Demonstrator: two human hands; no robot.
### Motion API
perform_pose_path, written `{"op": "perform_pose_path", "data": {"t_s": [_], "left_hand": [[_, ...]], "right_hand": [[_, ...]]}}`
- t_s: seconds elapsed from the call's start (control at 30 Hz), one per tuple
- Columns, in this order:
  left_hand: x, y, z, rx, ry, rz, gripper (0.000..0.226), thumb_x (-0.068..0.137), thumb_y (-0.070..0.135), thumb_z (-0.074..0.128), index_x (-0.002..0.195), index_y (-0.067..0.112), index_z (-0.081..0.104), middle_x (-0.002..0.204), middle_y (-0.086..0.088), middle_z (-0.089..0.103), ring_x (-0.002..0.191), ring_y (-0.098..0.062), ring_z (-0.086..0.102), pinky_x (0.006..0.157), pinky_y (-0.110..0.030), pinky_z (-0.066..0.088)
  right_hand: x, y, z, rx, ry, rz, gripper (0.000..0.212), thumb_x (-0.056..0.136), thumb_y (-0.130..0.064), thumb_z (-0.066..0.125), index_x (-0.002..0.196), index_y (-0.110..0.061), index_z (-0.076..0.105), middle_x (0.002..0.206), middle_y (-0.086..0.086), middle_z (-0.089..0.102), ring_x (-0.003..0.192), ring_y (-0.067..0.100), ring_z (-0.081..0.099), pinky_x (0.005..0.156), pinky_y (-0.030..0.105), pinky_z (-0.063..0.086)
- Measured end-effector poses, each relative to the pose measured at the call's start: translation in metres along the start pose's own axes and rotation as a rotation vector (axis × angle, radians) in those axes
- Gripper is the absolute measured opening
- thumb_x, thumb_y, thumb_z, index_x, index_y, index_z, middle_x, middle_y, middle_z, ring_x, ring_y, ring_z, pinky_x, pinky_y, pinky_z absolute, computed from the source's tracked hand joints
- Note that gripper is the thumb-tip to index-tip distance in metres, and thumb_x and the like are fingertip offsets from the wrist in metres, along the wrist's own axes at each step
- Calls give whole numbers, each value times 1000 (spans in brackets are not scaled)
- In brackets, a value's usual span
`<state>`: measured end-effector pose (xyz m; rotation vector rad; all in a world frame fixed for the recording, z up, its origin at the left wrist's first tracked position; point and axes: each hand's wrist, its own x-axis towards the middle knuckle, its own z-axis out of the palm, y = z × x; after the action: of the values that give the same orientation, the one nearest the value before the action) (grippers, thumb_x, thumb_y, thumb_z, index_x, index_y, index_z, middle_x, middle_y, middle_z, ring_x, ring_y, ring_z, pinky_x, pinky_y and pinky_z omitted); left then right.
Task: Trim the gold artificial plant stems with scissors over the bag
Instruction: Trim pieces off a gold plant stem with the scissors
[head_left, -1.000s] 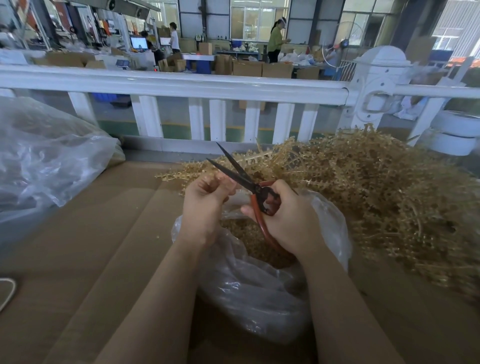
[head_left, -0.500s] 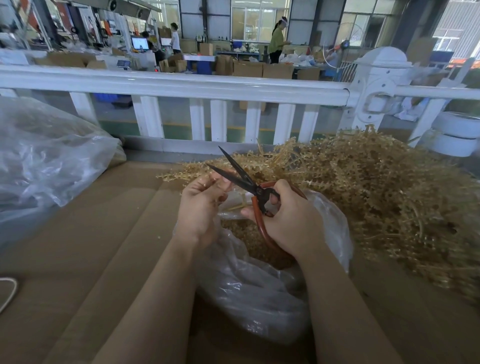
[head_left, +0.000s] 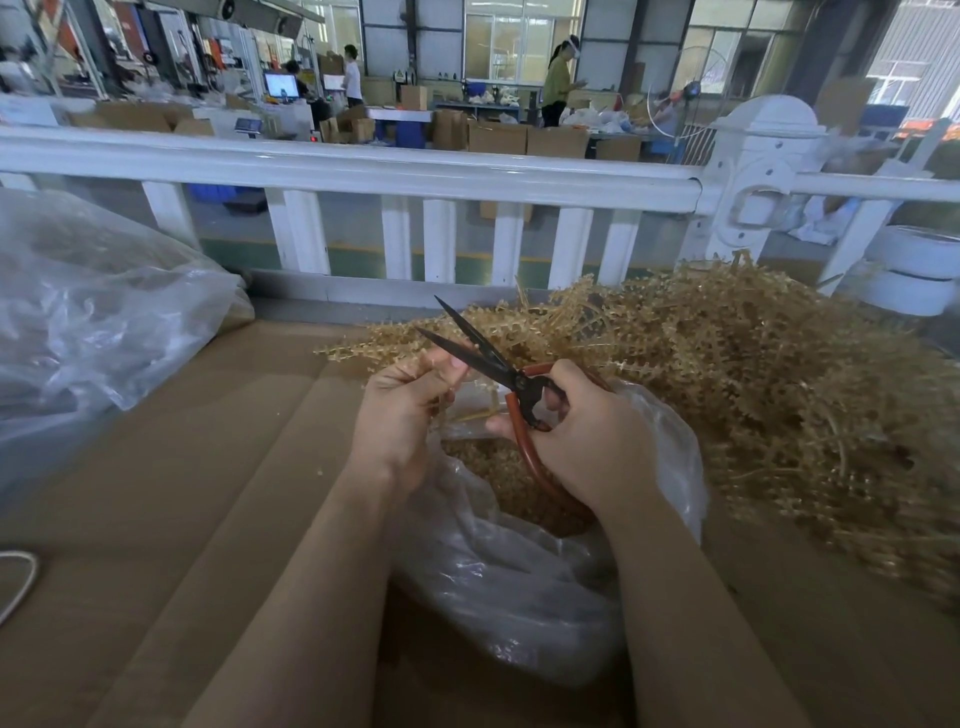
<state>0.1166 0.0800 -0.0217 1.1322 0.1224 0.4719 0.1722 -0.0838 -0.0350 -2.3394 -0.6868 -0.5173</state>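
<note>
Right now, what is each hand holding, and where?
Right hand grips the scissors by their red handles; left hand pinches a gold stem at its end.

Two hands: left hand (head_left: 402, 410), right hand (head_left: 587, 436). One pair of scissors (head_left: 498, 379) with two blades, spread. One clear bag (head_left: 519, 571) below the grip, one bigger plastic bag (head_left: 93, 312) far left of it. One heap of gold stems (head_left: 753, 374) (individual stems uncountable). Three people in background.

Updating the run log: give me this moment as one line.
left hand: pinches gold stem | right hand: grips scissors, blades open | bag: under hands, holds trimmings | untrimmed pile: right
</note>
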Motion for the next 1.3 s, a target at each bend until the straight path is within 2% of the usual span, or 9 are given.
{"op": "perform_pose_path", "data": {"t_s": [0.1,0.27,0.5,0.6,0.7,0.83,0.97,1.2,1.3], "left_hand": [[0,1,1,-1,-2,0,8,74,18,71,72,21,78,75,7,73,69,-5,56,62,-14,45],[0,0,1,-10,9,7,8,79,14,69,84,16,74,73,7,72,64,-2,58,60,-14,45],[0,2,1,20,0,20,5,80,16,67,75,17,67,63,8,62,60,-3,52,63,-17,42],[2,1,1,97,14,53,16,87,5,64,75,14,61,66,4,59,63,-7,52,69,-24,41],[2,1,3,107,30,107,23,87,-7,60,78,14,61,66,4,63,62,-6,57,67,-21,47],[0,1,3,138,49,136,28,89,2,65,71,23,70,65,9,63,63,-5,55,70,-25,43],[2,-2,2,169,79,178,14,92,8,66,80,15,69,66,2,62,65,-9,55,73,-26,44],[4,-4,-1,92,43,176,22,94,0,58,79,14,67,66,6,67,63,-6,58,64,-17,45],[4,-4,1,71,34,236,15,90,-7,61,91,8,64,69,5,69,62,-5,62,61,-17,48]], "right_hand": [[0,-1,-1,-31,31,3,59,70,-83,62,84,-27,56,73,-12,63,69,4,61,59,32,56],[-1,-3,-1,-40,102,-39,60,70,-83,61,82,-24,60,67,-12,62,63,7,59,53,32,53],[-1,-2,0,-38,116,-49,65,67,-85,59,82,-22,63,64,-12,61,60,7,59,52,32,53],[-2,0,-1,-38,82,-46,62,69,-84,61,84,-24,60,67,-14,60,61,1,57,51,27,51],[-2,0,-2,-47,60,-42,58,69,-86,57,83,-30,52,68,-16,58,62,-6,52,50,18,43],[-2,-2,-3,-58,48,-48,52,70,-85,57,81,-35,46,66,-18,56,60,-9,49,47,16,40],[-2,-1,-4,-59,29,-50,50,70,-85,57,83,-38,45,68,-22,53,62,-11,47,47,14,34],[-2,0,-2,-48,47,-45,54,69,-84,61,80,-35,42,66,-20,53,61,-10,48,46,13,33],[-2,3,-1,-62,25,-38,57,69,-85,60,83,-31,49,69,-18,56,63,-6,51,47,13,35]]}}
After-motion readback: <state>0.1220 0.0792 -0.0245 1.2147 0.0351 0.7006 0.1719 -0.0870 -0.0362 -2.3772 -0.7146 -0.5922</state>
